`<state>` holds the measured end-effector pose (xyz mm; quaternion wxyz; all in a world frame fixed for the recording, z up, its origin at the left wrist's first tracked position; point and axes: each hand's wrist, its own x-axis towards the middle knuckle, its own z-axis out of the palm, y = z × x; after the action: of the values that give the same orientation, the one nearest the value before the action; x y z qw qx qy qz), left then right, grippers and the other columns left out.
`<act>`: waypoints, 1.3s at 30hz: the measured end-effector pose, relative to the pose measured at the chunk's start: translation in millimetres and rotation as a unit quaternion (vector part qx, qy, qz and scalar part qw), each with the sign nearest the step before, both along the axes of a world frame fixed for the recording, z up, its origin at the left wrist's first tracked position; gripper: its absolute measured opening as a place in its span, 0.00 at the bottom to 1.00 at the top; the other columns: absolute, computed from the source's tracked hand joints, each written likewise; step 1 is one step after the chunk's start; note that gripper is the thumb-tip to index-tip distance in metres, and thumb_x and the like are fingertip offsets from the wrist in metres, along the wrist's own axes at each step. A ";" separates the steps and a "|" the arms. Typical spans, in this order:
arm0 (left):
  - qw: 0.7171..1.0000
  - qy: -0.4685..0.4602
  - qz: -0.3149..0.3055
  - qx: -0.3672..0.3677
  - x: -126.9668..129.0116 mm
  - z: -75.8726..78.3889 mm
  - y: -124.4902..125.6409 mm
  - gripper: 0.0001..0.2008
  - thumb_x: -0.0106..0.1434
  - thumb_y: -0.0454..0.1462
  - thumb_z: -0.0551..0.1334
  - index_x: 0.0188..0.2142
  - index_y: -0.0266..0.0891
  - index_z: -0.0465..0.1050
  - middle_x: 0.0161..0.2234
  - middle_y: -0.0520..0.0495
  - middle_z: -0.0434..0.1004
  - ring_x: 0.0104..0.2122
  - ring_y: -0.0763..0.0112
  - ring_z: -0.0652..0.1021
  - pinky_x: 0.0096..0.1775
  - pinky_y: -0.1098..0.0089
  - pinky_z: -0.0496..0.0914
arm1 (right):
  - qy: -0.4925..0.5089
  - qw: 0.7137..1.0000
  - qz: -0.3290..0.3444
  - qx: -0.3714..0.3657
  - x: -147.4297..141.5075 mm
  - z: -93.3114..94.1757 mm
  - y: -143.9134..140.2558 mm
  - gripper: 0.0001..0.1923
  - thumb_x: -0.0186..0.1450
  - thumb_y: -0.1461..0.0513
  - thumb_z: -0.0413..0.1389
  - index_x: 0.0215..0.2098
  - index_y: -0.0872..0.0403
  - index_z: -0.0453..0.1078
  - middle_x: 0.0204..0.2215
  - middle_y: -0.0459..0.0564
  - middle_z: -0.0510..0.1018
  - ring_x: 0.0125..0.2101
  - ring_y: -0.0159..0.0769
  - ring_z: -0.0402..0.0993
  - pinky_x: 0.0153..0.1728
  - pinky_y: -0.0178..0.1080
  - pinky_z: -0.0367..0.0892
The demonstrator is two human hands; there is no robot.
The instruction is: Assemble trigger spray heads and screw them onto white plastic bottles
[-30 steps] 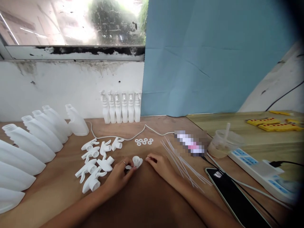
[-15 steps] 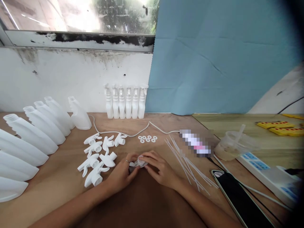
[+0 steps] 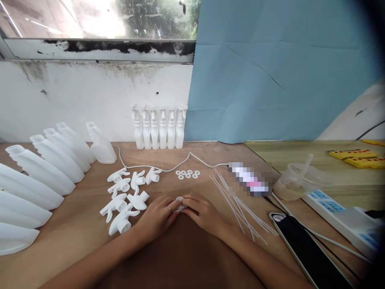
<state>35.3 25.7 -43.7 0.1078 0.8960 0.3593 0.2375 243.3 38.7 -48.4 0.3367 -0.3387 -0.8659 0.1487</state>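
Observation:
Near the table's front edge, my left hand (image 3: 161,212), with a ring on one finger, is closed round a small white trigger spray head (image 3: 179,199). My right hand (image 3: 201,210) meets it from the other side, its fingertips pinching the same piece. Only the round white end shows between the fingers; the rest is hidden. Several loose white trigger spray heads (image 3: 120,218) lie left of my hands. Just beyond my fingers, several flat white washers (image 3: 188,176) rest in two rows. To the right are thin white dip tubes (image 3: 237,202), loosely crossed.
Open-necked white bottles (image 3: 45,172) line the left side. Several bottles with spray heads (image 3: 163,130) stand against the wall. A white cable (image 3: 177,166) crosses the table. On the right are a phone (image 3: 309,249), a power strip (image 3: 339,220) and a plastic cup with straw (image 3: 293,182).
My hands have drawn closer together round the spray head, and my left fingers now cover more of it. The loose parts on the table lie as before.

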 end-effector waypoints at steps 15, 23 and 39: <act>0.998 -0.048 0.042 -0.002 -1.0 -13.6 1.0 0.21 0.62 0.32 0.57 0.55 0.42 0.56 0.46 0.44 0.72 0.43 0.64 0.74 0.44 0.64 0.69 | -0.081 0.959 -0.267 0.058 59.9 18.6 36.9 0.12 0.65 0.64 0.50 0.46 0.55 0.69 0.40 0.57 0.78 0.42 0.47 0.72 0.45 0.47 0.65; 0.996 -0.057 0.014 0.069 1.7 -9.6 1.0 0.21 0.57 0.28 0.56 0.51 0.40 0.60 0.40 0.43 0.73 0.40 0.62 0.74 0.40 0.64 0.70 | -0.261 0.885 -0.385 -0.024 75.3 10.5 44.0 0.14 0.62 0.68 0.52 0.46 0.58 0.69 0.37 0.61 0.79 0.40 0.51 0.74 0.37 0.43 0.62; 0.998 -0.055 0.039 0.000 -0.9 -14.7 0.1 0.28 0.59 0.30 0.57 0.58 0.43 0.51 0.49 0.45 0.72 0.44 0.62 0.75 0.44 0.63 0.70 | -0.107 0.916 -0.383 0.057 88.5 15.7 49.6 0.18 0.63 0.69 0.45 0.49 0.56 0.67 0.35 0.56 0.80 0.33 0.46 0.76 0.32 0.40 0.63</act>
<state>34.3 25.8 -58.4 0.1181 0.8668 0.3878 0.2903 331.8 88.4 -32.7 0.2919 -0.6383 -0.7080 -0.0779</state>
